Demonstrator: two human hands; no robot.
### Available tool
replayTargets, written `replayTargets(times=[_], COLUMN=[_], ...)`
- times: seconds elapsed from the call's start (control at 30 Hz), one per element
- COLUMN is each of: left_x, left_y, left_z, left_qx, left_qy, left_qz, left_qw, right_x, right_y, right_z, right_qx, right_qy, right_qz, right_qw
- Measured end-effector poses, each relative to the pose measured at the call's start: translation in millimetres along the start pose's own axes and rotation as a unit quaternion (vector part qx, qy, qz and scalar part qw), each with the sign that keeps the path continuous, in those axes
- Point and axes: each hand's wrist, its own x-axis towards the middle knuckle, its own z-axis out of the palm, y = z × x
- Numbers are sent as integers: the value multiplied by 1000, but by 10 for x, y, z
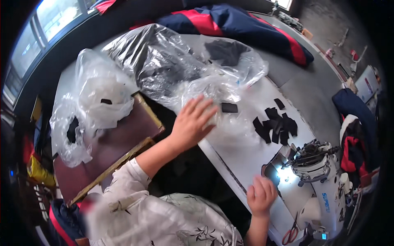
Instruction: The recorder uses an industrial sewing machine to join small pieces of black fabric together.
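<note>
My left hand (193, 123) reaches over the table with its fingers spread, above the near part of a clear plastic bag (209, 88). It is slightly blurred, and nothing shows in its grip. Just past its fingertips lies a small black fabric piece (229, 108). My right hand (261, 197) is at the table's near edge, left of a white sewing machine (324, 192) with its lamp lit. Its fingers are curled in, and whatever they may hold is hidden. Several black fabric pieces (281, 125) lie in a loose pile beyond the machine.
Red-handled scissors (291, 234) lie beside the machine base. A crumpled clear bag (102, 82) rests on a brown board (98, 153) at the left. Silvery-dark plastic (158, 61) spreads behind it. Navy and red fabric (230, 24) lies along the far side.
</note>
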Motion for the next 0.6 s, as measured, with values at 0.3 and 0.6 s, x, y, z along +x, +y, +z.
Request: replayTargets(times=[0.3, 0.6], left_x=[-109, -8], left_y=[-509, -898], left_z=[363, 974], left_qx=[-109, -414], left_qy=[84, -75], left_qz=[-204, -370], left_qw=[969, 828], right_x=[877, 858], right_y=[179, 279], right_z=[1391, 1455], right_qx=[72, 126], right_qy=[-186, -127], right_qz=[-31, 27], right_qw=[979, 983])
